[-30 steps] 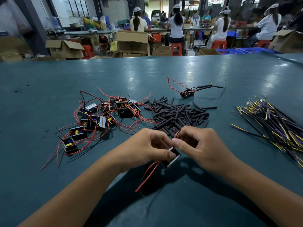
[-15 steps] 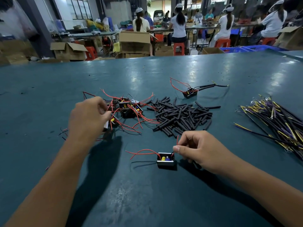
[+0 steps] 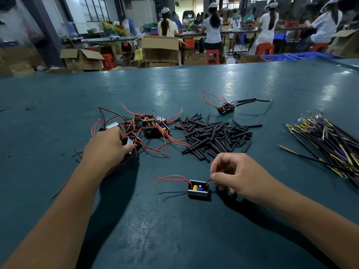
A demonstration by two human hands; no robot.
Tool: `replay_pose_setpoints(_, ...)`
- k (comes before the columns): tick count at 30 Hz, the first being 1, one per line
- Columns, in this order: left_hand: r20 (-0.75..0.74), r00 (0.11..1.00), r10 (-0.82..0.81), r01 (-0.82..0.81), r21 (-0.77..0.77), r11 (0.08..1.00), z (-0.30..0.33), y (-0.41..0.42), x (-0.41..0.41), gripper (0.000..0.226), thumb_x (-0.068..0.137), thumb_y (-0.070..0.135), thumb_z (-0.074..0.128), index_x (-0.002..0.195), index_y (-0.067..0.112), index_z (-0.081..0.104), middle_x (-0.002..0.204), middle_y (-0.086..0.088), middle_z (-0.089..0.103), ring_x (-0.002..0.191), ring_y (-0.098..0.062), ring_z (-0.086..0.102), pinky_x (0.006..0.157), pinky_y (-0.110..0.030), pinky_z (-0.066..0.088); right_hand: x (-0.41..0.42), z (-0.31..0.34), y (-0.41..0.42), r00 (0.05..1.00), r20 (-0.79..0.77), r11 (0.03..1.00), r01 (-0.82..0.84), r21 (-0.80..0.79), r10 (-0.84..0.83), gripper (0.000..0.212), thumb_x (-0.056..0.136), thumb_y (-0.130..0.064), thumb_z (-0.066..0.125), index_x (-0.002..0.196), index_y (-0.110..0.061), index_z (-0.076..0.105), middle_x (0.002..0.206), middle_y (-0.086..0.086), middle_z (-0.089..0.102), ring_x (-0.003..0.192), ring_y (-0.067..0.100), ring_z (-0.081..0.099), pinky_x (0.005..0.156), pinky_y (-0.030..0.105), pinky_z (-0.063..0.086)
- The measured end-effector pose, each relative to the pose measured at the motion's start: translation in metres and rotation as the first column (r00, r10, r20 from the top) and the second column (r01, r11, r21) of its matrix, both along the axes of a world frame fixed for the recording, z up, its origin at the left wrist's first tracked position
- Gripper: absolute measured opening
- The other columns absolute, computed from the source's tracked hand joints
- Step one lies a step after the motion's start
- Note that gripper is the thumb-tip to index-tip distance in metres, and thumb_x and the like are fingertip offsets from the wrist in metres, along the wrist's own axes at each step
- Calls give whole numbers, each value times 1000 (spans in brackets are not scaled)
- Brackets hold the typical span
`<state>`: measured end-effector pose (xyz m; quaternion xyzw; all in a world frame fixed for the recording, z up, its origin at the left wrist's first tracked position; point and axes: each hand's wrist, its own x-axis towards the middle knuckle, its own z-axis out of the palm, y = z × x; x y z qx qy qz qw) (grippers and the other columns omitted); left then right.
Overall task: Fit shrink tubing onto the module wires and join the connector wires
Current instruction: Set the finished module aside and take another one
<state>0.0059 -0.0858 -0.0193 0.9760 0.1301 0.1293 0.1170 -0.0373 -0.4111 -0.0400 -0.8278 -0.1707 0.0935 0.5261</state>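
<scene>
Nearest, the right hand [image 3: 236,176] pinches a red lead of the lone module [image 3: 198,190] on the counter [image 3: 174,230]. Farther off, the left hand [image 3: 106,146] grips another module in the tangled pile [image 3: 143,127] — tubing not yet fitted. Next, probably: a sleeve from the shrink tubing heap [image 3: 213,134] — connector wires [image 3: 328,140] wait right.

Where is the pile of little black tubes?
The black tubes lie mid-table, between the tangle of red-wired boxes on the left and the yellow-tipped wires on the right.
</scene>
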Motion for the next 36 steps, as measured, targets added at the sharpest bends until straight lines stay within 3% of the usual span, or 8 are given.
replay_pose_setpoints(8,82,995,57,-50,-82,995,4,0,1,34,91,47,65,100,16,55,96,-10,65,88,-34,58,73,-41,48,0,1,0,1000,13,1000,-17,-3,17,22,83,-2,64,73,-21,64,63,0,63,49,10,52,49,24,47)
replay_pose_setpoints(14,473,878,64,137,-379,915,18,-15,-1,28,92,38,62,111,17,62,79,7,63,76,-20,61,69,-31,43,4,-5,-3,1000,-1,999,-7,33,7,14,85,-13,74,87,-25,66,76,4,68,64,14,62,53,21,47)
replay_pose_setpoints(16,519,845,126,309,-667,678,25,-21,-2,25,93,32,62,111,15,62,79,3,64,57,-10,58,53,-25,45,5,-7,-4,1000,-23,999,0,48,1,15,86,-19,74,93,-27,65,77,2,68,64,12,64,52,23,48)
replay_pose_setpoints(17,464,870,169,357,-828,432,28,-24,-3,19,94,27,61,105,12,63,78,-2,64,50,-9,53,46,-22,42,6,-8,-4,999,-35,998,3,59,-1,15,86,-21,74,96,-26,64,75,-1,69,61,10,63,52,23,48)
replay_pose_setpoints(19,272,955,119,277,-960,-30,32,-30,-5,14,96,21,55,96,9,62,74,-7,62,46,-10,46,42,-18,38,7,-8,-4,998,-59,996,13,86,-8,17,87,-25,73,101,-24,63,71,-3,67,59,11,63,50,24,47)
replay_pose_setpoints(20,195,979,55,200,-974,-103,31,-34,-6,15,97,20,52,95,9,60,73,-6,61,46,-10,44,42,-17,37,8,-9,-4,997,-70,995,19,101,-12,18,88,-26,73,102,-23,62,71,-3,67,60,12,63,50,25,47)
replay_pose_setpoints(26,282,956,-81,267,-950,-163,34,-42,-12,19,96,26,46,90,13,58,74,-1,50,53,-12,40,46,-20,38,8,-8,-5,995,-84,988,60,142,-49,21,88,-36,72,103,-24,62,77,2,70,65,16,66,52,28,49)
replay_pose_setpoints(36,468,880,80,474,-874,-102,38,-24,-10,30,94,28,40,98,13,66,68,4,47,55,-12,41,49,-24,33,6,-1,-6,991,-1,979,131,158,-133,20,91,-44,64,101,-26,62,81,-1,72,68,10,65,56,30,49)
